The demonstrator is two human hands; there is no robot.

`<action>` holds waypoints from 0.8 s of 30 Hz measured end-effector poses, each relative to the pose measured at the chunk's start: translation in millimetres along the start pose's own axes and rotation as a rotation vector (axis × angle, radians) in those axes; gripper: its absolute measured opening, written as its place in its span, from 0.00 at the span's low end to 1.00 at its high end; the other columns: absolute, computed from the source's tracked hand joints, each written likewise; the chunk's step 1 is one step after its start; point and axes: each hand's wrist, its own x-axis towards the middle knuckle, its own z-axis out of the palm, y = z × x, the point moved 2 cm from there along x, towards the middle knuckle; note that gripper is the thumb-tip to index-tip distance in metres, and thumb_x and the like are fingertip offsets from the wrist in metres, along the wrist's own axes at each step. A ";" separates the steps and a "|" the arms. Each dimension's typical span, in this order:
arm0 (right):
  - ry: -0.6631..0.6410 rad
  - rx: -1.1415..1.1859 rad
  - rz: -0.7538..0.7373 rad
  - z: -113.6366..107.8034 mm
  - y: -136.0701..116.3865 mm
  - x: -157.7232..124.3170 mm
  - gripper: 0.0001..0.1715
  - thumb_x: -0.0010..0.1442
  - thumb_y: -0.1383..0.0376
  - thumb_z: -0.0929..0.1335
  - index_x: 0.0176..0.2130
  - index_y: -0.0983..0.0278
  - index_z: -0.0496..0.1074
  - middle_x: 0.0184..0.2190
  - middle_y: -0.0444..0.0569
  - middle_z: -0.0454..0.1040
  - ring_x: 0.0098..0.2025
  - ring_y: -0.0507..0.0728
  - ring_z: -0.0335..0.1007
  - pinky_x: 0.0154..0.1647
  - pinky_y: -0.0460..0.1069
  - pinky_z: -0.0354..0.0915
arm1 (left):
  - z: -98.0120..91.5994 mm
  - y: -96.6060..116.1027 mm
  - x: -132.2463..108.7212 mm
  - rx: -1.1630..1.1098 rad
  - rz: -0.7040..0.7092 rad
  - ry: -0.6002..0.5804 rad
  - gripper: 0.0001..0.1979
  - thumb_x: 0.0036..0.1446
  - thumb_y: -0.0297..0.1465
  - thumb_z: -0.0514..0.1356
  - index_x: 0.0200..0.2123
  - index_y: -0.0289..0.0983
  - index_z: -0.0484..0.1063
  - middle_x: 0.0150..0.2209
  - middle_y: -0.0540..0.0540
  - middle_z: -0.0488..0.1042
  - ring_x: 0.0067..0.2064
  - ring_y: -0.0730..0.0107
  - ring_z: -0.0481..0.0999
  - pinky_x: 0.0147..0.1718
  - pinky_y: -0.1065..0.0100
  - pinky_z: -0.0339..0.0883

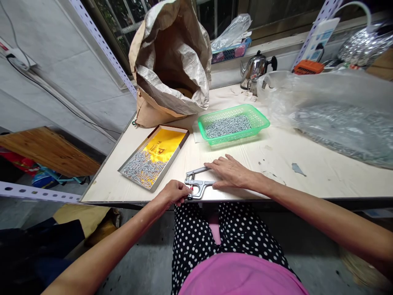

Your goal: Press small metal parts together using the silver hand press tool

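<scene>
A grey metal hand tool (201, 186) with two handles, a spring and a red part lies at the table's front edge. My left hand (177, 192) is closed at the tool's left end, its fingertips pinched by the red part; what they pinch is too small to make out. Over the handle ends on the right rests my right hand (229, 172), fingers spread, with the thumb at the lower handle. To the left sits a shallow tray (172, 164) with a yellow bottom and many small metal pieces (143, 168). Behind the tool, a green basket (211, 140) holds similar pieces (229, 125).
A large open paper sack (172, 61) stands at the back left. At the right lies a clear plastic bag (344, 123) of metal pieces. A steel kettle (256, 67) and an orange object (308, 67) are at the back. A grey scrap (297, 169) lies on the table (322, 180).
</scene>
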 end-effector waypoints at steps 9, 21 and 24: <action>0.058 0.062 -0.018 -0.5 -12.3 -8.5 0.38 0.60 0.60 0.69 0.64 0.66 0.55 0.48 0.56 0.73 0.49 0.64 0.65 0.52 0.59 0.54 | 15.7 26.9 -20.7 0.652 0.668 0.433 0.15 0.58 0.36 0.61 0.47 0.36 0.71 0.48 0.41 0.72 0.50 0.58 0.68 0.48 0.61 0.65; -0.142 0.090 0.224 -22.4 -4.5 -17.8 0.43 0.46 0.52 0.76 0.54 0.72 0.67 0.49 0.61 0.68 0.50 0.66 0.63 0.47 0.57 0.63 | 21.7 73.6 25.5 0.981 0.840 0.175 0.37 0.48 0.46 0.66 0.58 0.34 0.63 0.50 0.38 0.69 0.49 0.51 0.66 0.47 0.57 0.65; -0.171 0.054 0.224 -27.9 -6.0 -14.4 0.30 0.51 0.55 0.74 0.48 0.70 0.71 0.45 0.58 0.70 0.47 0.63 0.64 0.43 0.54 0.64 | 25.0 78.8 25.4 0.962 0.866 0.145 0.25 0.53 0.45 0.64 0.49 0.36 0.70 0.45 0.41 0.71 0.46 0.54 0.67 0.44 0.59 0.65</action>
